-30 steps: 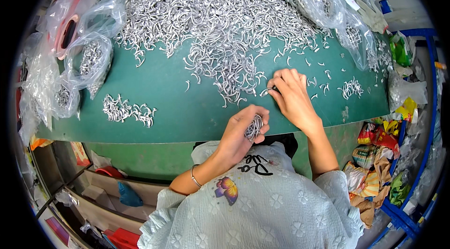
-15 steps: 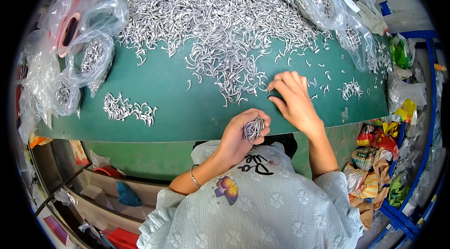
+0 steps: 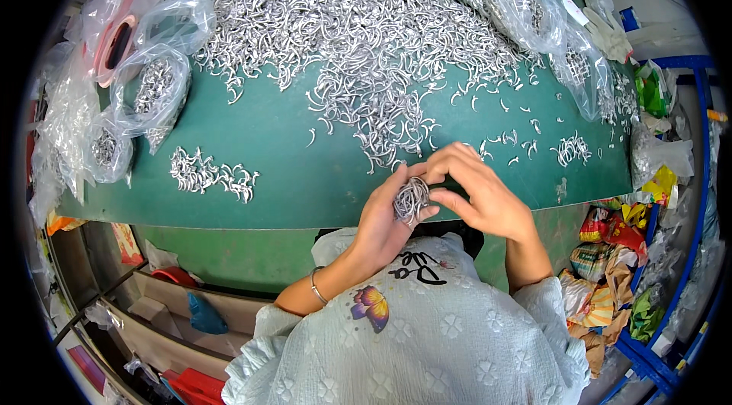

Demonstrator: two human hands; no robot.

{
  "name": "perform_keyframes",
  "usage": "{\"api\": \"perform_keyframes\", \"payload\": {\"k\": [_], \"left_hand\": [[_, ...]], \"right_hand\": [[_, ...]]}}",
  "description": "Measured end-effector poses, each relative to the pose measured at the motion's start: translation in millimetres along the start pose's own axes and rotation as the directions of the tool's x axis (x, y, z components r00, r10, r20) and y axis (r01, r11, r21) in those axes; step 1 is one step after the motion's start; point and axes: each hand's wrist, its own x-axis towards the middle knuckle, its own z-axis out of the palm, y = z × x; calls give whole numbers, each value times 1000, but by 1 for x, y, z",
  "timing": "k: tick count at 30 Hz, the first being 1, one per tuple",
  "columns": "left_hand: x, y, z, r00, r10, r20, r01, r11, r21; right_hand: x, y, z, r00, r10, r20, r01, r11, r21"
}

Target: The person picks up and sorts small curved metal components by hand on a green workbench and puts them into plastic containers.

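Observation:
My left hand [image 3: 375,224] is curled, palm up, around a bunch of curved silver metal pieces [image 3: 412,201], just over the table's near edge. At the right side of that bunch is my right hand [image 3: 488,195], its fingers bent and its thumb tip close to the pieces. Whatever its fingertips pinch is hidden or too small to make out. Beyond both hands, a tongue of loose curved pieces [image 3: 381,112] runs down from a large heap [image 3: 343,9] of the same kind.
Small piles lie at the left [image 3: 212,175] and right [image 3: 572,150] of the green table [image 3: 305,195]. Clear plastic bags [image 3: 164,89] of pieces stand at the left, with another bag [image 3: 526,12] at the right. A blue metal frame [image 3: 698,176] and colourful packets [image 3: 610,241] are beyond the right edge.
My right hand has come from the loose pieces on the table, left and nearer, to the bunch in my left hand. The left hand has barely moved.

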Motion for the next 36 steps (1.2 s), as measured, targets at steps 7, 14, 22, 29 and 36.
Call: {"api": "perform_keyframes", "payload": {"k": [7, 14, 22, 29, 36], "left_hand": [[-1, -2, -14, 978, -39, 207, 18, 995, 103], [-1, -2, -14, 982, -45, 183, 26, 994, 103], [-4, 1, -11, 975, -91, 201, 61, 986, 155], [-1, -3, -7, 972, -112, 206, 78, 983, 168], [-2, -2, -11, 987, -44, 155, 24, 991, 131]], "right_hand": [[24, 23, 22, 986, -116, -119, 45, 876, -480], [9, 40, -2, 921, 324, -219, -279, 937, 211], [3, 29, -19, 861, 185, -474, -319, 922, -219], [8, 34, 8, 946, 49, -321, -191, 883, -428], [5, 18, 1, 971, -42, -237, -49, 929, -368]]}}
